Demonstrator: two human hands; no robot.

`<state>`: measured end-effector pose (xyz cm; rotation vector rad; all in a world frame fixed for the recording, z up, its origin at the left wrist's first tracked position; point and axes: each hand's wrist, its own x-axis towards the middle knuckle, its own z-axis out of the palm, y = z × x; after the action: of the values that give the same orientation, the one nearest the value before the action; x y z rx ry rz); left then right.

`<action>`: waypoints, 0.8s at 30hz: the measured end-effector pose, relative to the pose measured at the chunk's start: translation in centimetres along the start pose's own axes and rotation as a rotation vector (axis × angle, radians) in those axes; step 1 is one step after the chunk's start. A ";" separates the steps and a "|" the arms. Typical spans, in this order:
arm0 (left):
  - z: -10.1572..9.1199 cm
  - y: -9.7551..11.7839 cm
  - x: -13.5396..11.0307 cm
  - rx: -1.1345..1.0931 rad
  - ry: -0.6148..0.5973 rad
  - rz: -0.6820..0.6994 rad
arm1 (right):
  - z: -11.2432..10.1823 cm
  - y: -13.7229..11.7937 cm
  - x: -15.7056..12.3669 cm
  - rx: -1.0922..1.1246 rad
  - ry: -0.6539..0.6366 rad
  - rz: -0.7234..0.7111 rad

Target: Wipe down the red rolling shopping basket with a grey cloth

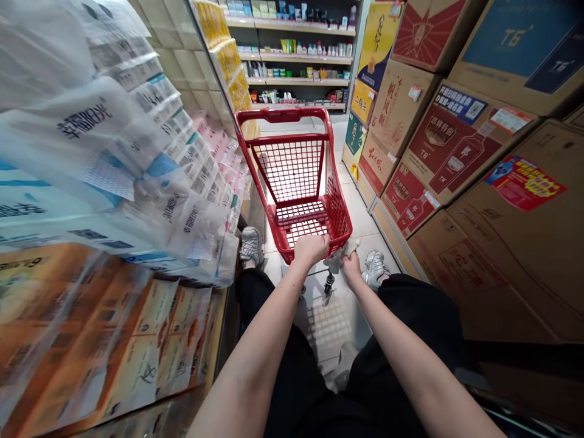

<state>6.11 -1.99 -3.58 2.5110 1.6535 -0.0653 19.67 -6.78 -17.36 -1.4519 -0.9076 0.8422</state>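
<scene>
A red plastic shopping cart [292,139] with a grid basket stands in the aisle in front of me, its handle bar at the far end. My left hand [311,246] is closed over the near rim of the basket. Just right of it, my right hand [353,266] is lower, beside the cart's near right corner, with its fingers closed on a crumpled whitish-grey cloth [351,246]. Part of the cloth lies against the corner below the rim. Beneath the basket a dark caster wheel [328,283] shows. The basket holds nothing that I can see.
Stacked paper packs [91,134] in plastic wrap line the left side, above orange packs [137,340]. Cardboard boxes [456,140] are piled along the right. Shelves of small bottles and tubes [301,55] stand at the back. Shoes [376,267] flank the cart on the tiled floor.
</scene>
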 end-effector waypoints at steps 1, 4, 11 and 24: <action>0.0 0.0 -0.1 0.002 -0.001 -0.004 | -0.1 0.7 0.0 -0.019 -0.013 0.063; -0.1 0.0 -0.4 0.009 -0.003 -0.006 | -0.4 2.1 0.2 -0.013 -0.078 0.212; -0.3 0.4 0.0 -0.007 -0.013 0.005 | -0.8 -1.4 -0.2 0.183 -0.049 0.080; -0.8 -7.1 -3.1 -0.033 0.391 0.046 | -4.7 -10.5 2.1 -0.545 -0.239 -0.621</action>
<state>-1.63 -1.99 -3.09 2.6603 1.7010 0.4825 24.12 -6.68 -6.51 -1.3964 -1.7549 0.3063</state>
